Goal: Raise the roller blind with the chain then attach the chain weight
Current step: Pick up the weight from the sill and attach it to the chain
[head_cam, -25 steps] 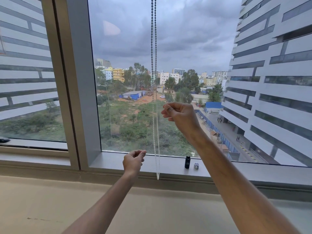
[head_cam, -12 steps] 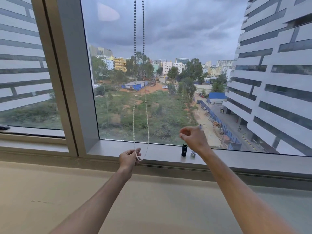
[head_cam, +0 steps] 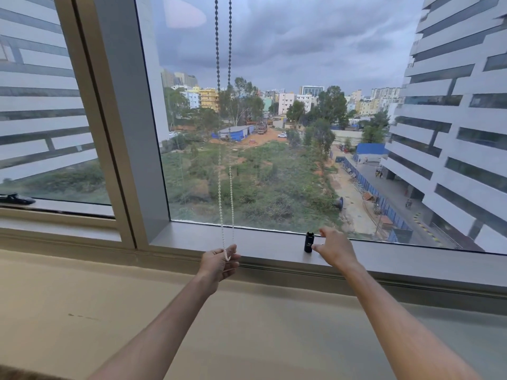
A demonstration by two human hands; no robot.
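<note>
Two bare forearms reach from the lower edge of the view toward a window sill [head_cam: 269, 246]. The bead chain [head_cam: 225, 187] hangs as a double strand from the top of the view at 12 o'clock, dark against the sky and pale against the greenery below, and ends in a loop at the sill's front edge. The left hand [head_cam: 219, 263], just below centre, is curled around that loop: the bottom of the chain rests between its thumb and bent fingers, so it is grasping the chain. At 3 o'clock from this hand, a small black cylinder, the chain weight [head_cam: 309, 242], stands upright on the sill close to the glass. The right hand [head_cam: 335, 248] sits immediately at 3 o'clock of the weight, fingers spread and released, with the forefinger and thumb extended toward the cylinder; whether a fingertip touches it cannot be told. A small pale spot shows at the thumb tip, too small to identify. The window frame [head_cam: 120, 133] runs as a slanted upright at 10 o'clock, dividing a left pane from the main pane. A dark latch [head_cam: 16, 199] lies on the left pane's ledge at 9 o'clock.
</note>
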